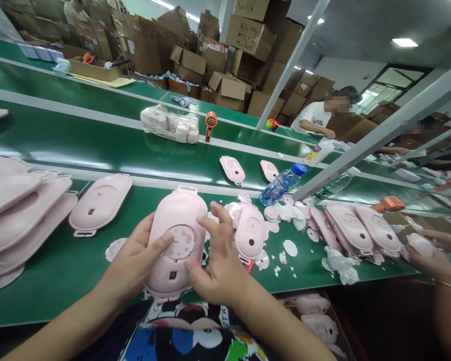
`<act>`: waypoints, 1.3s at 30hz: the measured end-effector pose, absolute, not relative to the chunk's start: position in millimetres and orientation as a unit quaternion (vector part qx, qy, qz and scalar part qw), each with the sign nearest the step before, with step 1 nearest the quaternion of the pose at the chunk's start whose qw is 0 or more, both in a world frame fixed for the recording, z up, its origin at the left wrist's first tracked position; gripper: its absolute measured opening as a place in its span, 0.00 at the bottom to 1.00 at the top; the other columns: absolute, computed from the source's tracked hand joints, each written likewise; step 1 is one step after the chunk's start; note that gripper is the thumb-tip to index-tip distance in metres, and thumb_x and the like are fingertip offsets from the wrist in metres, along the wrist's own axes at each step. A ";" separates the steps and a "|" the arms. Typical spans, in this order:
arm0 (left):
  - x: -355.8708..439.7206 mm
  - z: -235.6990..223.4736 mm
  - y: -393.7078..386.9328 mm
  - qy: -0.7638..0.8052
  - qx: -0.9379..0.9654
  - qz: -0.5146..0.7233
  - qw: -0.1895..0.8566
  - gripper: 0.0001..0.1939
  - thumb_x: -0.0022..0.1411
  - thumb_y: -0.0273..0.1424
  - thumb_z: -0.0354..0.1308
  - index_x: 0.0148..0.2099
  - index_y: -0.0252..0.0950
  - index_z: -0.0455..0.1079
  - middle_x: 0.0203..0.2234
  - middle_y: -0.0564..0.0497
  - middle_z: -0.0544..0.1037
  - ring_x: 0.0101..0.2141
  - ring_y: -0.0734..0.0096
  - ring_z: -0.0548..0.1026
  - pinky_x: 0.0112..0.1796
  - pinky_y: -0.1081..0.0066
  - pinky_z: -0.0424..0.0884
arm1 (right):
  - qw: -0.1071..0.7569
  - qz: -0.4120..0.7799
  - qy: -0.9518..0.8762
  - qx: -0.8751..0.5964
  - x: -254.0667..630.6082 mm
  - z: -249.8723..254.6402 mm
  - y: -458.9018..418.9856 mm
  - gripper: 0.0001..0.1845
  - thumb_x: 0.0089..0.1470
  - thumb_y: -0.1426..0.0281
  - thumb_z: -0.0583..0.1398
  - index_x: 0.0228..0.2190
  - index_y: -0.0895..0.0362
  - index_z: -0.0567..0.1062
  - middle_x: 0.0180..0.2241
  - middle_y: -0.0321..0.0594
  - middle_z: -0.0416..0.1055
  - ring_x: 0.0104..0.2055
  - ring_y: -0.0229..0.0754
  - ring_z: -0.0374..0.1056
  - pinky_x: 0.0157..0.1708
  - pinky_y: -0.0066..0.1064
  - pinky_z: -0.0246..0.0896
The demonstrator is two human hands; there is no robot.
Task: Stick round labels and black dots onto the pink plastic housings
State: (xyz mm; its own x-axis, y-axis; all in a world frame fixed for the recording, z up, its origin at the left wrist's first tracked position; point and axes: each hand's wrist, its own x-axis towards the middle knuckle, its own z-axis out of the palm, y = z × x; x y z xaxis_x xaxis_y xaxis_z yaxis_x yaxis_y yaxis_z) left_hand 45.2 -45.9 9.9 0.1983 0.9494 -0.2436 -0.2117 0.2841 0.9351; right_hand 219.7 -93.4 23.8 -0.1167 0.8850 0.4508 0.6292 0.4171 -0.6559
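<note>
I hold a pink oval plastic shell (176, 220) upright over the near edge of the green table (60, 271). My left hand (135, 260) grips its left side, thumb pressed on a round white sticker (180, 242) in the shell's middle. My right hand (216, 260) holds the right side, fingers curled against the edge and the sticker. Another pink shell (250, 231) lies just right of my right hand.
Stacked pink shells (18, 210) lie at left, one single shell (99, 202) beside them, and more (355, 228) at right among peeled white stickers (290, 247). A water bottle (281, 184) lies behind. A neighbour's hand (426, 250) works at right. Boxes (225, 60) fill the background.
</note>
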 end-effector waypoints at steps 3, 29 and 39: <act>54.0 10.9 -48.3 0.444 0.385 0.432 0.684 0.33 0.50 0.42 0.70 0.58 0.48 0.66 0.51 0.46 0.77 0.46 0.48 0.78 0.35 0.65 0.79 | 0.450 0.329 -0.627 -0.544 213.2 16.4 -86.4 0.49 0.54 0.66 0.60 0.64 0.51 0.35 0.69 0.51 0.34 0.72 0.53 0.35 0.66 0.54 0.43; 67.3 17.2 -53.2 0.443 0.364 0.434 0.695 0.39 0.49 0.40 0.71 0.62 0.41 0.62 0.49 0.43 0.78 0.48 0.41 0.77 0.39 0.54 0.81 | 0.586 0.569 -0.420 -0.395 213.9 11.2 -89.7 0.51 0.46 0.72 0.62 0.65 0.50 0.43 0.66 0.46 0.51 0.67 0.52 0.53 0.66 0.52 0.49; 68.0 15.3 -53.5 0.441 0.375 0.446 0.683 0.38 0.47 0.41 0.72 0.59 0.41 0.64 0.51 0.42 0.77 0.48 0.41 0.76 0.38 0.58 0.81 | 0.566 0.536 -0.443 -0.443 207.1 10.4 -90.8 0.50 0.49 0.71 0.62 0.65 0.49 0.41 0.64 0.46 0.55 0.64 0.51 0.57 0.63 0.51 0.56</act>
State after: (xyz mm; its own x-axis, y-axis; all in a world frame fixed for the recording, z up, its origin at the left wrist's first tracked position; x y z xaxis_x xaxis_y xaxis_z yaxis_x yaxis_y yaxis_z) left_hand 68.0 -53.5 15.3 0.2134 0.9395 -0.2679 -0.2770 0.3212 0.9056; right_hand 207.1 -90.8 10.4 0.0342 0.9991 0.0260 -0.2139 0.0328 -0.9763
